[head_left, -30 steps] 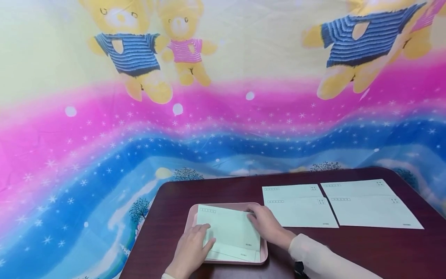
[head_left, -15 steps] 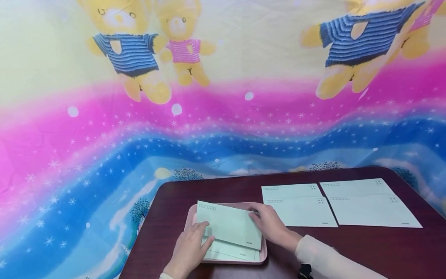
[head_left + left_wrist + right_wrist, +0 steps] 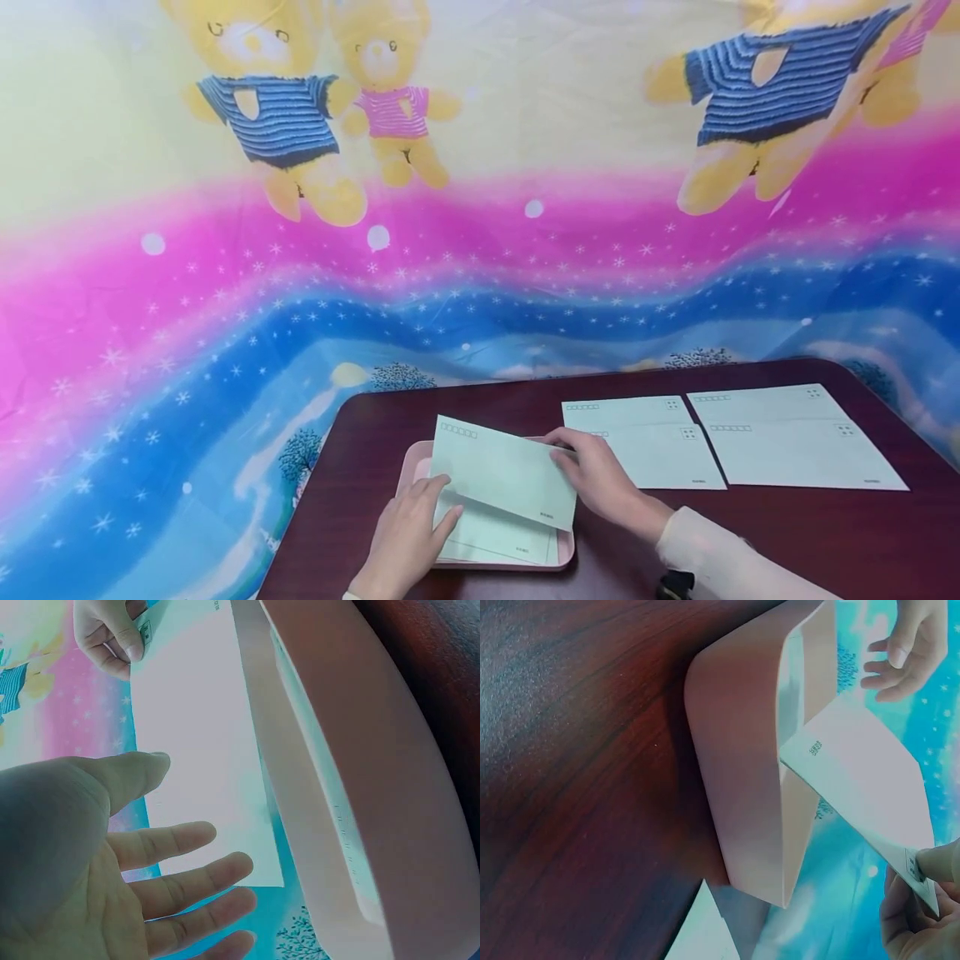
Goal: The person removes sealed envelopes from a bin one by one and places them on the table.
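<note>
My right hand (image 3: 600, 475) pinches a pale envelope (image 3: 502, 477) by its upper right corner, thumb on the front and fingers behind, as the right wrist view shows on the corner (image 3: 911, 862). The envelope is tilted above a pink tray (image 3: 525, 567), its left end raised. More envelopes (image 3: 491, 533) lie inside the tray. Over the tray's left side is my left hand (image 3: 408, 529). In the left wrist view its fingers (image 3: 187, 892) are spread and relaxed, holding nothing; whether they touch the envelope is unclear.
On the dark red-brown table (image 3: 750, 542), two overlapping pairs of envelopes lie right of the tray, a left pair (image 3: 660, 458) and a right pair (image 3: 802, 458). A patterned cloth (image 3: 480, 250) with bears hangs behind the table.
My right hand has lifted the envelope off the others and drawn it a little to the right, tilting it. My left hand has hardly moved.
</note>
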The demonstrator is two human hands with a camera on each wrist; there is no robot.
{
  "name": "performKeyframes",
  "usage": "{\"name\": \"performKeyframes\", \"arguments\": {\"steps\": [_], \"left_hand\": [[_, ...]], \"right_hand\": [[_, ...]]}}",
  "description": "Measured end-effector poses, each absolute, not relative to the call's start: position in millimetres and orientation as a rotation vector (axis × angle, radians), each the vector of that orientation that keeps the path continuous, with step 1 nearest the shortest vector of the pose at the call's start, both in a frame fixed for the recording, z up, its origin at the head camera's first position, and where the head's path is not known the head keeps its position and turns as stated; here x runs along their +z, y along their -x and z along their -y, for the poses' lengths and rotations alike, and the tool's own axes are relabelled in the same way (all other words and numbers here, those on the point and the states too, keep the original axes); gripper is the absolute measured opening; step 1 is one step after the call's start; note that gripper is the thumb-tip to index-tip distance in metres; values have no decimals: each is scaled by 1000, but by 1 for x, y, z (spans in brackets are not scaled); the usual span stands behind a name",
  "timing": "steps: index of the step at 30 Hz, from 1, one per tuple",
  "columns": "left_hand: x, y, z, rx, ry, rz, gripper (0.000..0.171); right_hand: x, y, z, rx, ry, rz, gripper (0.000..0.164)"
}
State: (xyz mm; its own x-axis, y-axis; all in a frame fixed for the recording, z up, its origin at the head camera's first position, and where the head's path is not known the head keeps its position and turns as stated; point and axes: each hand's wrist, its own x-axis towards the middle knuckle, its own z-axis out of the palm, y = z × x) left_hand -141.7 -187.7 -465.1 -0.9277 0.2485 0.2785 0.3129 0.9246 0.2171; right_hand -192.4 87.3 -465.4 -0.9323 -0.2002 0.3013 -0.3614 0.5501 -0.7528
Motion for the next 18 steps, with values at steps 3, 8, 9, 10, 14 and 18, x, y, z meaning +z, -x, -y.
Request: {"name": "performKeyframes", "arguments": {"steps": [3, 8, 9, 10, 14, 18], "left_hand": [[-463, 141, 186, -374, 420, 2831, 45], [-460, 139, 184, -365, 430, 2811, 44], [-460, 139, 184, -362, 433, 2806, 44], [-460, 139, 183, -364, 434, 2801, 44], [-461, 138, 181, -361, 450, 2776, 43], [-462, 138, 178, -367, 469, 2768, 43]], "right_hand": [[-462, 191, -91, 1343, -466, 2582, 19], [-457, 188, -98, 1347, -474, 2545, 18], [-457, 187, -100, 1342, -476, 2541, 18], [-456, 187, -101, 1342, -476, 2536, 17], [-455, 186, -109, 1338, -464, 2530, 17], [-455, 184, -119, 1311, -442, 2531, 18]]}}
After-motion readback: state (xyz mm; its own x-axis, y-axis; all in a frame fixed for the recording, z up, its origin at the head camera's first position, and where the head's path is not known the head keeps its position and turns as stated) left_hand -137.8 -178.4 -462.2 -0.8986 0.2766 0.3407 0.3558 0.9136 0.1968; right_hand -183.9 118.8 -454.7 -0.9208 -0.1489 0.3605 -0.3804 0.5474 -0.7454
